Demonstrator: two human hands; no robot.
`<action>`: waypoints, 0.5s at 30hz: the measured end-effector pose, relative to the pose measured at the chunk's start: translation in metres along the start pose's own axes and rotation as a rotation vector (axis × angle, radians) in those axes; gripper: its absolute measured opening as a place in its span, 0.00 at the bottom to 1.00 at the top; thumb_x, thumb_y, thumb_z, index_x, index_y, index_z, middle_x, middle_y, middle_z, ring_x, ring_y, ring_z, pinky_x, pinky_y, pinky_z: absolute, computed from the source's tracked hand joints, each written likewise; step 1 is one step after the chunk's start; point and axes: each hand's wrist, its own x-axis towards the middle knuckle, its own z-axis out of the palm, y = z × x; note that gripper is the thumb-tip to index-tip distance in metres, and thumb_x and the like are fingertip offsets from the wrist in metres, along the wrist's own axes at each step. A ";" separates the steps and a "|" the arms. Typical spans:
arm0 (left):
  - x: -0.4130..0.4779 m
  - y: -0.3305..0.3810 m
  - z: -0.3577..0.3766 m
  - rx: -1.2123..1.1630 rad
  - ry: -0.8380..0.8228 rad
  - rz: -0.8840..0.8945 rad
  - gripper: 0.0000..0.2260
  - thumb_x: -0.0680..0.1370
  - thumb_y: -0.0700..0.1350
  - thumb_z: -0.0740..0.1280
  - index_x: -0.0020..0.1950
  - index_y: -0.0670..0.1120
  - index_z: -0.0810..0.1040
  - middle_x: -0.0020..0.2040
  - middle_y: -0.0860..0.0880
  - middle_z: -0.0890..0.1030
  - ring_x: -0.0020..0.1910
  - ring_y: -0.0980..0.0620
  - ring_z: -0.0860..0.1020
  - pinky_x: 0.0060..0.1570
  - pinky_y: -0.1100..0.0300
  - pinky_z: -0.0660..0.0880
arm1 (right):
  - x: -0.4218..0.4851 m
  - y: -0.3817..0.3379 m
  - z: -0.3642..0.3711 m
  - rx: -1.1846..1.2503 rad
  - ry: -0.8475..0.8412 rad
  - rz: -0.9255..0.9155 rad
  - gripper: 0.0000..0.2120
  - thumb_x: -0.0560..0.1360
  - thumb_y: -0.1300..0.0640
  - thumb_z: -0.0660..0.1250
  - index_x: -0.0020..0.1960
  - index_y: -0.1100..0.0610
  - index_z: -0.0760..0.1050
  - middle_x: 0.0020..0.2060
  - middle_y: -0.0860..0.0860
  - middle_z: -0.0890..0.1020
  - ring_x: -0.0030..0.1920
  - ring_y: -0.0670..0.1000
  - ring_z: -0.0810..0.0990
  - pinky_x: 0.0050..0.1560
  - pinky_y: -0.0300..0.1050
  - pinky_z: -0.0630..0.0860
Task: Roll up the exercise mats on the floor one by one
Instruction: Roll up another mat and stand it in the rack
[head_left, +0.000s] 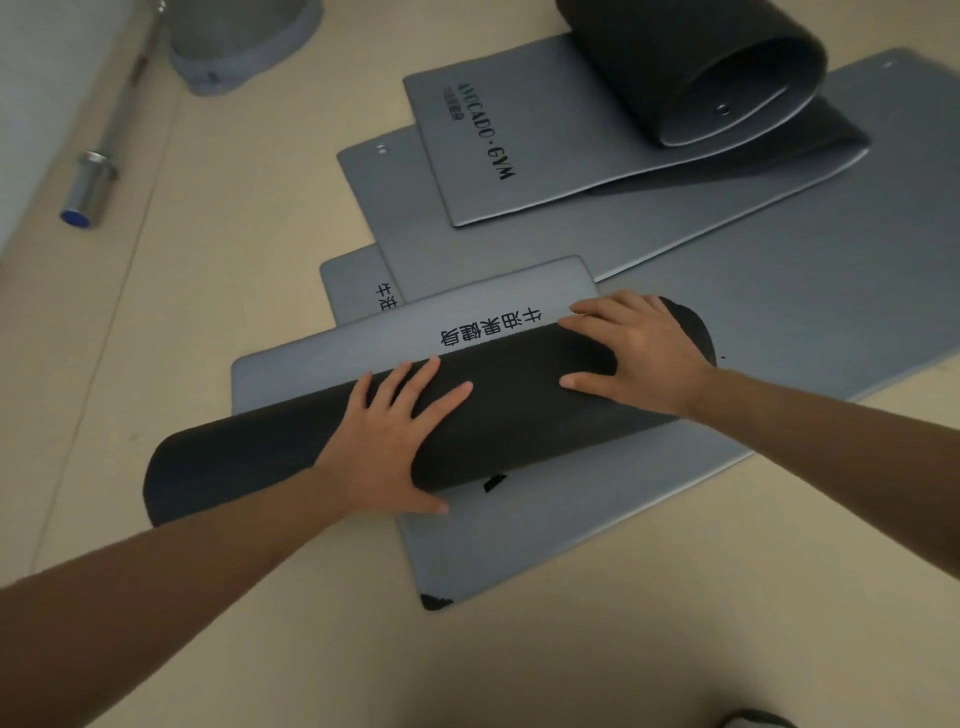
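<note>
On beige floor, half-rolled mat (519, 410), black outside, grey inside, left hand (387, 447) and right hand (644, 353) flat, fingers spread

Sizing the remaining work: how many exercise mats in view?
4: near roll under left hand and right hand; far roll at top; wide flat mat beneath; mat corner peeking left. Overlaps may hide more.

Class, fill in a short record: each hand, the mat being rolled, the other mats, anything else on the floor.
left hand: pressed flat on dark roll
right hand: pressed flat nearer roll's right end
dark roll: partly rolled, grey end lies flat
other mats: loosely rolled mat on flat grey mats
also: barbell at left
</note>
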 end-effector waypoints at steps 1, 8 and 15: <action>0.008 -0.008 -0.005 -0.033 -0.012 -0.006 0.61 0.60 0.82 0.65 0.81 0.64 0.32 0.84 0.46 0.40 0.83 0.38 0.44 0.77 0.30 0.46 | -0.004 0.004 0.004 -0.026 0.006 -0.027 0.35 0.75 0.31 0.65 0.74 0.52 0.72 0.69 0.54 0.76 0.67 0.58 0.73 0.67 0.60 0.69; 0.051 -0.054 -0.033 0.002 -0.035 0.011 0.56 0.66 0.84 0.56 0.82 0.60 0.32 0.84 0.43 0.42 0.82 0.38 0.46 0.78 0.32 0.47 | -0.011 0.024 0.024 -0.239 -0.238 -0.053 0.58 0.65 0.22 0.63 0.83 0.48 0.45 0.82 0.56 0.54 0.81 0.63 0.52 0.78 0.68 0.47; 0.042 -0.017 -0.013 0.006 0.344 0.088 0.34 0.75 0.62 0.64 0.80 0.53 0.67 0.79 0.43 0.67 0.77 0.39 0.66 0.75 0.38 0.62 | 0.046 0.041 0.017 -0.209 -0.326 0.099 0.59 0.59 0.15 0.58 0.80 0.35 0.35 0.82 0.56 0.49 0.80 0.66 0.50 0.76 0.73 0.46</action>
